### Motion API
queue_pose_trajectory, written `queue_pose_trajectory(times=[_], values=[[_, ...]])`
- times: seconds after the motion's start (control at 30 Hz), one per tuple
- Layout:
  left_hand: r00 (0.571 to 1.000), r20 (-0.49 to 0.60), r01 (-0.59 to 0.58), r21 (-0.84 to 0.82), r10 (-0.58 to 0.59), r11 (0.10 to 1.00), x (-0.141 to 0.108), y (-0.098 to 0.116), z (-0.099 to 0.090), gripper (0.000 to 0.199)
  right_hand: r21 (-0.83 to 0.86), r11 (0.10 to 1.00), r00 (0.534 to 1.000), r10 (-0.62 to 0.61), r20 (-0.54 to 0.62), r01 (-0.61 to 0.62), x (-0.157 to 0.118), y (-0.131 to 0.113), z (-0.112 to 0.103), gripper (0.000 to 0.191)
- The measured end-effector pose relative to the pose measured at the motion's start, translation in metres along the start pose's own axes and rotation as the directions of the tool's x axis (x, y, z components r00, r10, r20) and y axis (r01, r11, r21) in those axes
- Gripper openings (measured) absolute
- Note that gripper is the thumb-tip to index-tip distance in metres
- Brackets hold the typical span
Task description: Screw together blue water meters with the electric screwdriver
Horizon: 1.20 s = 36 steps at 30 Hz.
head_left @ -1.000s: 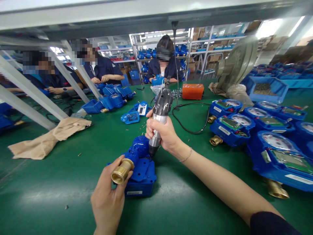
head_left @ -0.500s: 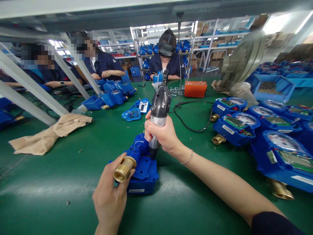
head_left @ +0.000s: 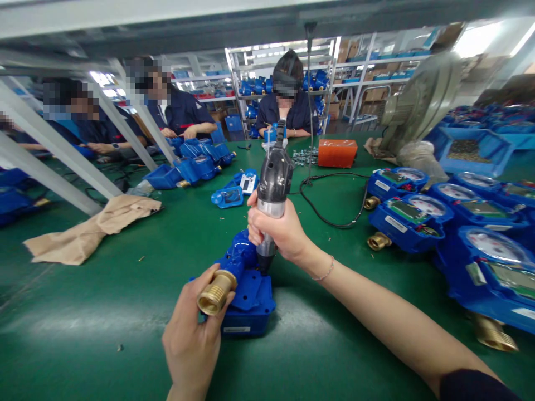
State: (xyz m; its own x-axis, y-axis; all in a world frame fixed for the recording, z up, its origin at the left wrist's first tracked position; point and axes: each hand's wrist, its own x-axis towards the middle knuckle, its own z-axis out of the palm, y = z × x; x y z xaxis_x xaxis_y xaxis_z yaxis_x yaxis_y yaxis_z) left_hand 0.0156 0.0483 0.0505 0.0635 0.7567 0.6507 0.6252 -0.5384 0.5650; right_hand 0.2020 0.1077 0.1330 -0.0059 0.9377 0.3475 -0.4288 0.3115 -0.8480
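Left hand (head_left: 192, 334) has its fingers curled round the threaded brass fitting (head_left: 217, 292) of the blue meter (head_left: 248, 303), which sits on the green worktop (head_left: 317, 356), nearest the wearer! Right hand (head_left: 278, 228), and it's a full wrap: fingers closed about the silver barrel of the power screwdriver (head_left: 271, 189), held near upright, black tip down at the meter's far edge. Whether tip touches casing, can't tell. Open-faced meters (head_left: 405, 217) line the right side, an orange box (head_left: 337, 153) beyond.
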Motion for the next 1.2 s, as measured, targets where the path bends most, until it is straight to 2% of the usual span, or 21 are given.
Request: queue_pose_trajectory(times=[0.17, 0.27, 0.37, 0.53, 0.67, 0.9, 1.2], values=[[0.999, 0.033, -0.041, -0.077, 0.044, 0.996, 0.003, 0.001, 0.000, 0.035, -0.008, 0.998, 0.994, 0.065, 0.085, -0.064, 0.005, -0.007, 0.000, 0.027], [0.996, 0.007, -0.091, -0.064, 0.091, 0.994, 0.006, 0.001, 0.002, 0.035, -0.022, 0.989, 0.982, 0.146, 0.120, -0.145, 0.015, -0.008, 0.001, 0.028], [0.994, -0.018, -0.110, -0.060, 0.109, 0.992, 0.005, 0.001, 0.002, 0.035, -0.028, 0.985, 0.977, 0.172, 0.123, -0.170, 0.020, -0.008, 0.005, 0.027], [0.992, -0.021, -0.125, -0.064, 0.123, 0.990, 0.002, 0.004, 0.005, 0.036, -0.003, 0.992, 0.990, 0.124, 0.062, -0.124, 0.012, -0.007, 0.001, 0.026], [0.993, -0.025, -0.115, -0.084, 0.114, 0.990, 0.002, 0.008, 0.005, 0.036, 0.063, 0.989, 0.988, 0.129, 0.082, -0.134, 0.007, -0.009, -0.005, 0.028], [0.985, -0.017, -0.175, -0.052, 0.174, 0.983, 0.005, 0.007, 0.003, 0.038, 0.079, 0.991, 0.987, 0.096, 0.130, -0.107, 0.008, -0.008, -0.005, 0.027], [0.991, -0.020, -0.130, -0.060, 0.129, 0.990, 0.004, 0.000, 0.002, 0.036, -0.092, 0.995, 0.987, 0.059, 0.153, -0.045, 0.007, -0.015, 0.002, 0.026]])
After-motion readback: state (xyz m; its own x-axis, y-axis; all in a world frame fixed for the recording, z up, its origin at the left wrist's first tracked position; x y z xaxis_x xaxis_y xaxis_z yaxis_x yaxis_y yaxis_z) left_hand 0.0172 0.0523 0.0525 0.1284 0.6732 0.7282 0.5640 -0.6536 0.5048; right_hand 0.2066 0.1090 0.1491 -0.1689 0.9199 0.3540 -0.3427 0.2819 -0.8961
